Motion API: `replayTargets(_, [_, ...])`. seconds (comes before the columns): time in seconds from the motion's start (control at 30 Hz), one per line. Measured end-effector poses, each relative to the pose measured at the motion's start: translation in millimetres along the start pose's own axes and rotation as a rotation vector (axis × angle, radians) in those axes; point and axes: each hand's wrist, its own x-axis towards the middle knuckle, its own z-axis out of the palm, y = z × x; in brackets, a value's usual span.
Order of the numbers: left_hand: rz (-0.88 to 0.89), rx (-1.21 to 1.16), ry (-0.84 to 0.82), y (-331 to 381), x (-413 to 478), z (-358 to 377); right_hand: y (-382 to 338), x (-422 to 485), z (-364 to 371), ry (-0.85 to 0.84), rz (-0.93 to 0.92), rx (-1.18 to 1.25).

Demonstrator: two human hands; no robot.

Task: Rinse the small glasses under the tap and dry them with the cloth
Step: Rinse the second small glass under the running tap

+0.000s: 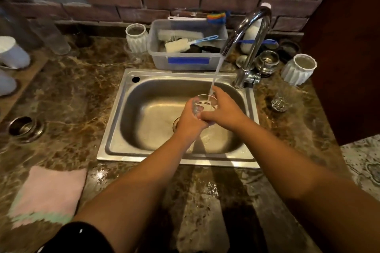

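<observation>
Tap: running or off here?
On. Water streams from the tap spout into the glass that the left hand and right hand hold over the sink.

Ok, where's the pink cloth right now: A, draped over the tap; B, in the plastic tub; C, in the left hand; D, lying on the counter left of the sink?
D: the pink cloth lies on the counter left of the sink; the left hand and right hand hold the glass.

The sink point(115, 129) is brushed steel, the tap point(249, 33) polished chrome. The surface point(72, 96) is glossy brown marble (wet in front); the cloth point(47, 193) looks soft and matt.
</observation>
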Motion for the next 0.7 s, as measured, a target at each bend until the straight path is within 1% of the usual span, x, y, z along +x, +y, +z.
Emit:
replayTargets(0.13, [-0.036, 0.019, -0.002, 7.0, 16.1, -1.4, 13.0, 12.8, -6.9, -0.031, 0.067, 0.166])
replayTargets(0.3, [-0.034, -0.028, -0.073, 12.1, 36.9, -3.5, 16.9, 33.9, -14.5, -0.044, 0.060, 0.252])
replayTargets(0.4, [-0.041, -0.080, -0.088, 12.4, 49.8, -4.1, 18.5, 45.1, -17.6, -0.041, 0.050, 0.262])
replayTargets(0.6, [-0.061, -0.128, -0.115, 18.7, 60.1, -4.0, 24.0, 59.3, -18.1, 0.029, 0.046, 0.273])
replayTargets(0.7, [-0.099, -0.303, -0.198, 20.2, 60.5, -8.3, 25.0, 61.7, -20.2, 0.092, 0.039, 0.293])
